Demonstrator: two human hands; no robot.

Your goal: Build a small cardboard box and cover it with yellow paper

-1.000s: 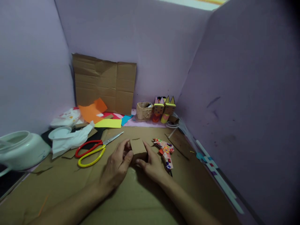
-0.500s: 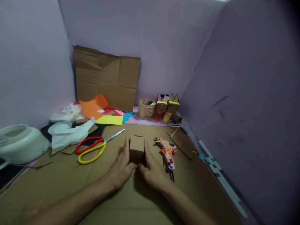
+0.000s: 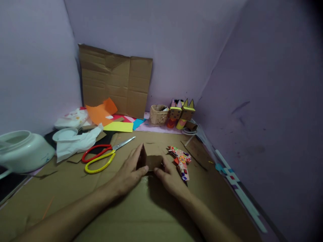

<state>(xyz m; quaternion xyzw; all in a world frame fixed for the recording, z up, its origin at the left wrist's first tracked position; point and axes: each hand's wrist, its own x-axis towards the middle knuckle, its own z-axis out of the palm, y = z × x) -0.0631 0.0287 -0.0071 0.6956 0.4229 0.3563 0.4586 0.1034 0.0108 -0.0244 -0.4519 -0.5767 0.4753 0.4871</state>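
Between my hands stands a small folded piece of brown cardboard [image 3: 154, 162], its top open and its shaded inner side showing. My left hand [image 3: 131, 171] grips its left flap, which stands upright, with the thumb in front and the fingers behind. At the right end my right hand [image 3: 173, 178] pinches the cardboard, thumb near the front edge; its fingers are partly hidden. Just right of that hand lies a glue gun [image 3: 182, 160] covered in colourful patches. Scissors [image 3: 101, 158] with one red and one yellow handle lie open to the left.
A large cardboard sheet [image 3: 121, 222] covers the table. Orange paper [image 3: 99, 114], yellow paper [image 3: 118, 126] and white tissue [image 3: 75, 148] lie at back left, near a white ceramic pot [image 3: 32, 151]. A woven basket [image 3: 158, 117] and two cardboard figures [image 3: 185, 114] stand at the back.
The cardboard was folded into a closed box shape with its top face showing. Now that top is opened out and the inside shows. Both hands remain at its sides.
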